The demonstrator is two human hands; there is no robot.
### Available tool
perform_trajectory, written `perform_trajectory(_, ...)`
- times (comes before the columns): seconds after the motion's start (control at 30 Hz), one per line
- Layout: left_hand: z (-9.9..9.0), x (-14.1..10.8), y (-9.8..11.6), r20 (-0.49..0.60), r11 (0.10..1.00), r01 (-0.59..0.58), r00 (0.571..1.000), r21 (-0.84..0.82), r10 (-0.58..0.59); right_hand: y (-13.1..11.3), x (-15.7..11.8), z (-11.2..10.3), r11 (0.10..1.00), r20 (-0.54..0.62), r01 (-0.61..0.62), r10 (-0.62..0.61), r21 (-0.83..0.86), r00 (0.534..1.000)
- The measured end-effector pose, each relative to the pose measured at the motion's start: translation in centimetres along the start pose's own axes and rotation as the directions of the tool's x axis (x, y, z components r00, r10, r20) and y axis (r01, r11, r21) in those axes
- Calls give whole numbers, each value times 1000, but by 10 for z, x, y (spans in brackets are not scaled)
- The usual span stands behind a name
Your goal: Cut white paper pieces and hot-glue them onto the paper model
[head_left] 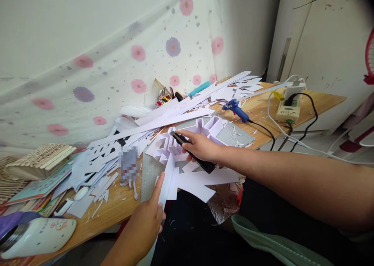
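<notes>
A black utility knife (198, 160) is gripped in my right hand (200, 146), its tip pointing up and left over a white foam-board model (166, 146) with small upright walls. My left hand (149, 215) has its fingers wrapped around a long white board strip (168, 180), the index finger stretched along it. The strip's far end meets the model's near side; whether it is joined there I cannot tell. Under the model lies a grey cutting mat (147, 180). Loose white board pieces (195, 184) lie just below my right hand, overhanging the table's near edge.
A blue glue gun (238, 111) lies right of the model, its black cord trailing to a power strip (288, 110). Long white offcuts (163, 120) spread along the wall side. Books (37, 184), a craft-stick object (41, 161) and a white bottle (41, 235) occupy the left.
</notes>
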State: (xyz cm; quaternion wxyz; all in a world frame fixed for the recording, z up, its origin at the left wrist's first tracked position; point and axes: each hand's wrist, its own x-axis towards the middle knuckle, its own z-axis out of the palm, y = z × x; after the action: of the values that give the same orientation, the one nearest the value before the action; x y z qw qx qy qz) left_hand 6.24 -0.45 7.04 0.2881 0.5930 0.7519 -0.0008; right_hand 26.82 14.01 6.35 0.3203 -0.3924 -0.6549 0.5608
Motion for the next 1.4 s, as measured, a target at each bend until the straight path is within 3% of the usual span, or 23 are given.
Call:
perform_trajectory(0.13,1,-1,-1,-25,999,31,999,26,-30,-1,3,-3,995,29,-19,16,102,999)
perform_trajectory(0.23,1,-1,1,-22,998,47,999,39,-46,-5,1,-9,943,106,-72,40,325,994)
perform_trajectory(0.37,0,-3,4,-21,999,36,999,0,-36,-14,-8,-19,700,210,-51,-143,712,967)
perform_trajectory(0.47,-1,-4,5,-12,1000,16,1000,-17,-16,-18,-12,-21,606,211,-6,-268,795,940)
perform_trajectory(0.53,-2,-4,6,-12,1000,21,1000,3,-20,-17,-11,-18,669,193,9,-227,743,955)
perform_trajectory(0.63,-3,-4,6,-10,1000,16,1000,24,-16,-8,-5,-9,844,150,21,-119,536,981)
perform_trajectory(0.7,-4,-4,6,-5,1000,-3,1000,13,3,0,1,-2,938,139,67,-120,341,983)
perform_trajectory(0.77,-4,-3,6,-1,1000,-9,1000,-13,9,8,6,4,978,105,163,-177,133,979)
perform_trajectory(0.87,-4,-3,4,20,998,-8,1000,-63,10,13,11,13,968,15,208,-208,-137,978)
perform_trajectory(0.97,-4,-4,2,30,996,-11,999,-92,14,10,12,19,960,19,68,-66,-270,998)
perform_trajectory(1.07,-5,-4,0,30,998,-37,999,-60,39,5,11,24,949,71,6,18,-315,997)
perform_trajectory(1.4,-5,-2,-1,18,994,-53,999,91,51,11,17,35,933,97,31,5,-359,995)
